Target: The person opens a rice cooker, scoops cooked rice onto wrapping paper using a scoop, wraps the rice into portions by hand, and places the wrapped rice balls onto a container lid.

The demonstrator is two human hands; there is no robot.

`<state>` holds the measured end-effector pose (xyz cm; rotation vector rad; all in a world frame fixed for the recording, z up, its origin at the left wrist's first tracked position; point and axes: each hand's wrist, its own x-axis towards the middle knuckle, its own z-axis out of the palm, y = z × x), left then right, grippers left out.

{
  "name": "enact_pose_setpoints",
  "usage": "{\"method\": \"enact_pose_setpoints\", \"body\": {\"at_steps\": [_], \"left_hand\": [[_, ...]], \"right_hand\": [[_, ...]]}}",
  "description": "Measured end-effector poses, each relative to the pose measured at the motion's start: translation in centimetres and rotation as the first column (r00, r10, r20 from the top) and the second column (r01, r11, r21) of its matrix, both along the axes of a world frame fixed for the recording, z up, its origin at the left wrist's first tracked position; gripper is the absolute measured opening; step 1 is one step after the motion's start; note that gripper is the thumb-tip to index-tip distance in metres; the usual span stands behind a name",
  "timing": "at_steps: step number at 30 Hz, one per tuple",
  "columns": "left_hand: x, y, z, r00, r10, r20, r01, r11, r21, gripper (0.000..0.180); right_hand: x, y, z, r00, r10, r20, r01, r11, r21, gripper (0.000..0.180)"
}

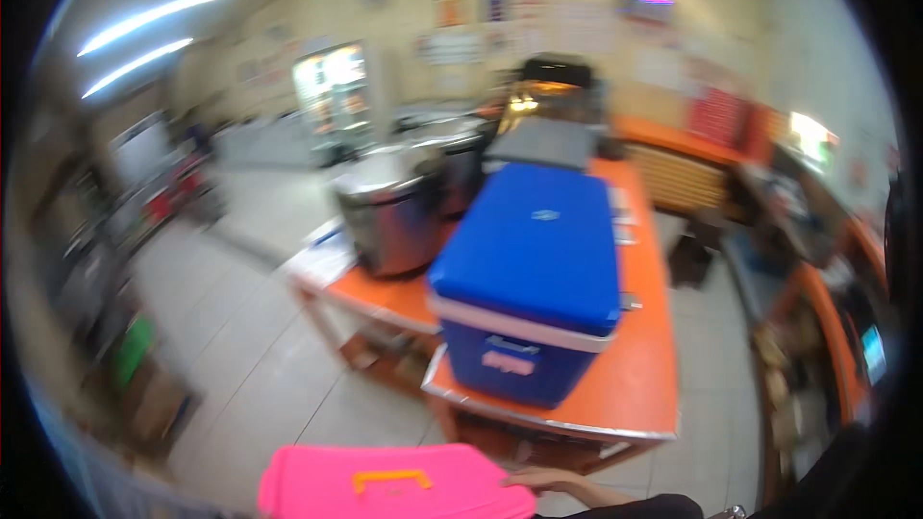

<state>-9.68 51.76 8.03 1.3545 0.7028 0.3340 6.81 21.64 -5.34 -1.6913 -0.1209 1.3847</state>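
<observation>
At the lower edge, a bright pink box lid (317, 481) with an orange handle (392, 477) lies close to me. My right hand (550, 480) comes in from the lower right in a dark sleeve, its fingers closed over the lid's right edge. The lower part of the pink thing is cut off, so whether a box is under the lid cannot be seen. My left hand is out of view. Ahead, a blue cooler box (529, 259) with a white band below its closed lid stands on an orange table (646, 365).
Large metal pots (389, 221) stand left of the cooler box, with a lit glass case (543, 96) behind. A lit glass-door fridge (332, 96) is farther back. Cluttered shelves (808, 327) line the right. Tiled floor (240, 365) lies left of the table. The picture is blurred.
</observation>
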Motion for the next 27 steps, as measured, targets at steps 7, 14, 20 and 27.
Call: {"method": "enact_pose_setpoints", "body": {"at_steps": [7,14,20,27], "left_hand": [[12.1,18.9,-0.7,0.958,-0.284,-0.034,0.282,0.958,-0.049,0.062],[22.9,41.0,0.4,0.966,-0.257,-0.005,0.257,0.965,-0.057,0.062],[29.5,61.2,-1.2,0.996,-0.066,0.062,0.074,0.989,-0.127,0.062],[38.5,83.8,-4.1,0.987,0.106,0.123,-0.068,0.958,-0.278,0.062]], "right_hand": [[3.2,18.5,-5.8,0.939,-0.3,0.17,0.304,0.953,0.002,0.07],[14.0,41.3,-3.6,0.963,-0.262,0.059,0.255,0.96,0.114,0.063],[23.1,59.6,-4.6,0.939,-0.341,0.035,0.332,0.93,0.154,0.051],[31.0,75.3,-4.5,0.631,-0.533,-0.563,0.769,0.526,0.363,0.036]]}}
